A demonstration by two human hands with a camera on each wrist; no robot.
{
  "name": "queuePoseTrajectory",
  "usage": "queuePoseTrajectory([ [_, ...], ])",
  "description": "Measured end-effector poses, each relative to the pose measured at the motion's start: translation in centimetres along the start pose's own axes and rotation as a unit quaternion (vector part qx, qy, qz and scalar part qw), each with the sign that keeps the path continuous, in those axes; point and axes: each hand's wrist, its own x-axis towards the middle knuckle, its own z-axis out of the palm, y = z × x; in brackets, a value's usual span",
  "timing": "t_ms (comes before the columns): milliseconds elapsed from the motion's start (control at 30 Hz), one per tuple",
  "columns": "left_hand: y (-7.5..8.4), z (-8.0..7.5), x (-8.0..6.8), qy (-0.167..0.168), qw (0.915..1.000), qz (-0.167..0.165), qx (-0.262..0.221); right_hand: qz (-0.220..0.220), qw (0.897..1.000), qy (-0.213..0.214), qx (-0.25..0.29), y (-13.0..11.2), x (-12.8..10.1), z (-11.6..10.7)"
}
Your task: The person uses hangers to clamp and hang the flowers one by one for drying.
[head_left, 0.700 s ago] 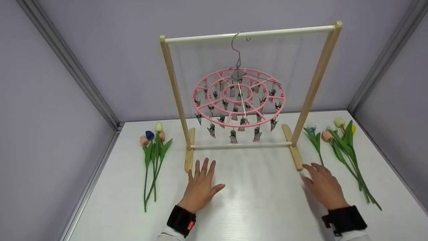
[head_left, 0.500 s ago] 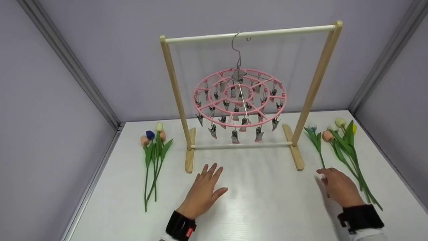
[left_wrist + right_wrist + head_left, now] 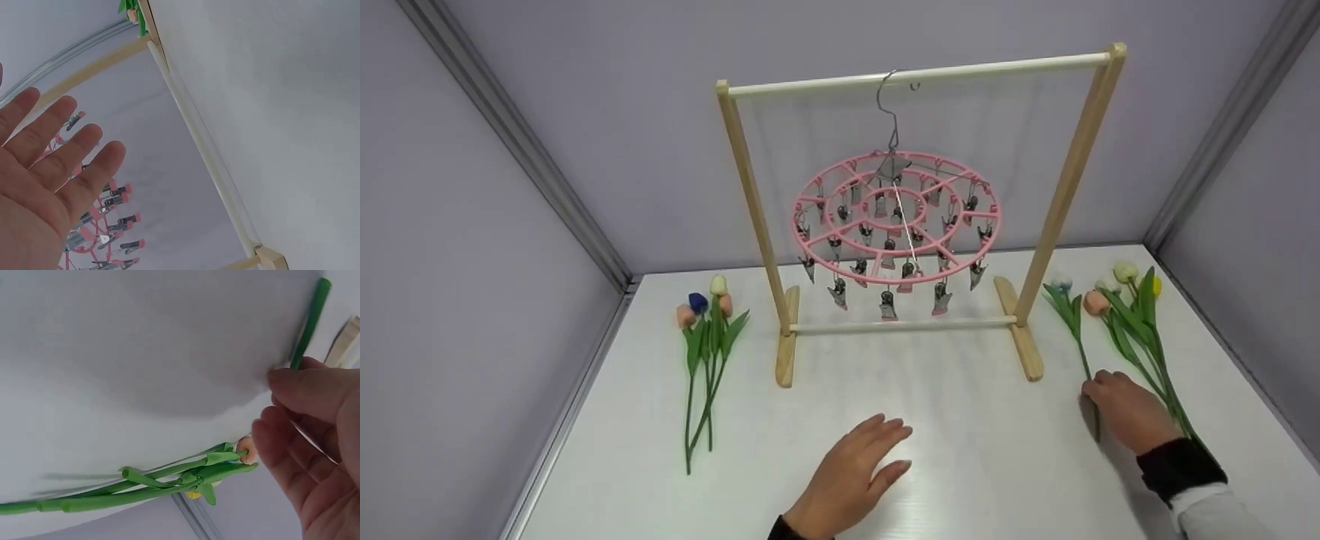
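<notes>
Reaching toward a single tulip stem, the right hand is lying on the white counter at the right side, its fingers curled, with a fingertip touching the stem's lower part in the right wrist view; whether the stem is actually being pinched cannot be told. This stem is lying apart from, and just left of, a bundle of tulips whose heads are pointing toward the back wall. The left hand is hovering over the counter's near middle, palm down, fingers straight and slightly spread, holding nothing; the left wrist view is showing the same spread fingers. Behind both hands a wooden rack is standing on two flat feet, and from its top bar a pink round clip hanger is hanging by a metal hook, its small clips dangling above the lower crossbar. A second bunch of tulips is lying on the counter to the left of the rack, well apart from the left hand.
</notes>
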Motion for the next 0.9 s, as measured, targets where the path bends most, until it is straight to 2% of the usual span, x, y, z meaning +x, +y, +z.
queuePoseTrajectory([
  [100,0.4,0.6,-0.2,-0.008,1.0,0.003,-0.002,-0.055,0.997,0.025,-0.046,0.3,0.4,0.5],
  [233,0.7,1.0,-0.3,-0.027,0.9996,0.001,0.006,-0.141,0.985,0.041,-0.093,0.7,0.7,0.9],
  [333,0.8,1.2,-0.2,-0.035,0.9993,0.006,0.012,-0.208,0.971,0.035,-0.11,0.9,0.9,1.1],
  [567,1.3,1.3,0.0,-0.031,0.9989,0.024,0.028,-0.338,0.928,0.051,-0.146,0.2,1.9,1.1],
  [667,1.5,1.3,0.0,-0.027,0.9989,0.03,0.025,-0.358,0.921,0.062,-0.142,-0.3,2.2,1.0],
  [800,1.6,1.4,0.1,-0.031,0.9987,0.036,0.019,-0.351,0.925,0.082,-0.121,-1.2,2.3,0.4],
  [900,1.6,1.3,0.1,-0.035,0.9986,0.034,0.022,-0.335,0.93,0.117,-0.093,-2.3,2.7,-0.6],
])
